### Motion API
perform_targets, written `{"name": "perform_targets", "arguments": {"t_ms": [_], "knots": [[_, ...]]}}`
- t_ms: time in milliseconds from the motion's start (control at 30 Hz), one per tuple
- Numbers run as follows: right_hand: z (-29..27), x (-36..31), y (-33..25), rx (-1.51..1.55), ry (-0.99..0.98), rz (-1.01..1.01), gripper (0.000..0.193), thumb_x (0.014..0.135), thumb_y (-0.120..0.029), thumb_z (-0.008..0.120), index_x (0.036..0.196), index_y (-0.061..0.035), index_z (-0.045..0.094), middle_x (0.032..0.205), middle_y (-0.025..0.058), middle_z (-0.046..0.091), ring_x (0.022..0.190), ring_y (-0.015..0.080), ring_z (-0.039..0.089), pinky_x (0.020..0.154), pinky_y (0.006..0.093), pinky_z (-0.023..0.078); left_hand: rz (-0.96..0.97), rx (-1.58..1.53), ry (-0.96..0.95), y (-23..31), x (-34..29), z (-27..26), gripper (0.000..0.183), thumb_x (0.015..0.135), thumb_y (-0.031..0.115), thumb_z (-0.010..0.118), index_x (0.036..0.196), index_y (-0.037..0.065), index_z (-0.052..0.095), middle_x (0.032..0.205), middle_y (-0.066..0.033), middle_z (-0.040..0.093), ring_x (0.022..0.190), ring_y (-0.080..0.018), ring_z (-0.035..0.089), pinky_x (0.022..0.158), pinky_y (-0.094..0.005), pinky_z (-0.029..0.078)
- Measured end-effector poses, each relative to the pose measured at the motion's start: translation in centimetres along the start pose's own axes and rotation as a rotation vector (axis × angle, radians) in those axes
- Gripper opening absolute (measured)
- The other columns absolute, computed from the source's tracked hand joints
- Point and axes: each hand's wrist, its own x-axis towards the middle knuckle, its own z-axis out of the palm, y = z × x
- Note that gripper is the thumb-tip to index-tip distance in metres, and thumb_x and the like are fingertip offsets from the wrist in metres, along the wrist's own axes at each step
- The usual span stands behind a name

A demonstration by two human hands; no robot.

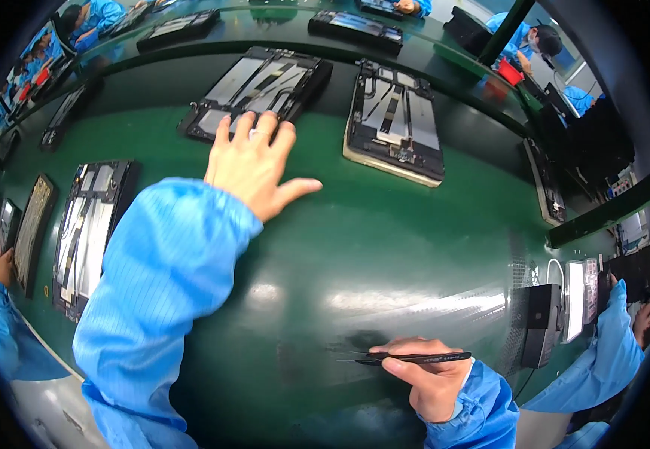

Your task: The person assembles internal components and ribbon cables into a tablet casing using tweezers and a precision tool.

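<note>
My left hand [254, 165] stretches forward with its fingers spread and a ring on one of them. Its fingertips lie over the near edge of a stack of opened tablets [265, 78] with silver cells and black ribbon cables; whether they touch it I cannot tell. Low on the right, my right hand [431, 378] is closed on a pair of black tweezers [444, 357], their tips pointing left over the green bench. Right of the left hand stands another stack of opened tablets [398, 112]. A similar stack [89, 232] sits beyond my left sleeve.
The bench [295, 262] has a glossy green top. At right stand a black box [540, 325] with a cable and a white-lit panel [574, 299]. A dark rail [602, 213] crosses there. Co-workers in blue sleeves sit left, right and across; more tablet stacks [355, 30] line the far side.
</note>
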Motion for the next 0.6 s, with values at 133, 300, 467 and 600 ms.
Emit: {"name": "perform_targets", "arguments": {"t_ms": [133,300,467,600], "knots": [[0.3,0.1,0.3,-0.207,-0.158,-0.058,0.015,0.068,0.007,0.062,0.083,0.0072,0.06,0.075,0.0132,0.06,0.065,0.0156,0.055,0.059,0.024,0.044,0.183,-0.164,-0.1,3.8,-6.7,-5.7,0.05,0.062,0.037,0.066,0.098,0.004,0.053,0.111,-0.0133,0.047,0.107,-0.0306,0.041,0.093,-0.0492,0.028],[1.3,0.5,1.1,-0.247,-0.183,-0.068,0.013,0.068,0.006,0.061,0.081,0.0076,0.06,0.075,0.0133,0.06,0.065,0.0169,0.056,0.059,0.0239,0.044,0.402,-0.356,-0.347,4.3,-14.5,-7.3,0.043,0.064,0.038,0.064,0.096,0.01,0.057,0.116,-0.0092,0.044,0.108,-0.0295,0.041,0.091,-0.0547,0.028],[0.7,0.5,1.6,-0.265,-0.178,-0.125,0.015,0.069,0.006,0.061,0.083,0.0078,0.059,0.079,0.015,0.06,0.066,0.0186,0.057,0.06,0.0248,0.045,0.414,-0.388,-0.399,5.3,-16.4,-5.8,0.053,0.064,0.047,0.062,0.11,0.024,0.051,0.127,-0.002,0.037,0.117,-0.0274,0.033,0.093,-0.0544,0.026],[0.2,0.6,2.1,-0.26,-0.177,-0.174,0.014,0.069,0.007,0.06,0.083,0.0079,0.059,0.08,0.0156,0.061,0.067,0.0192,0.057,0.061,0.025,0.045,0.415,-0.446,-0.356,5.9,-16.2,-5.2,0.049,0.067,0.044,0.061,0.108,0.019,0.052,0.126,-0.0048,0.036,0.113,-0.0279,0.037,0.091,-0.0555,0.028]]}}
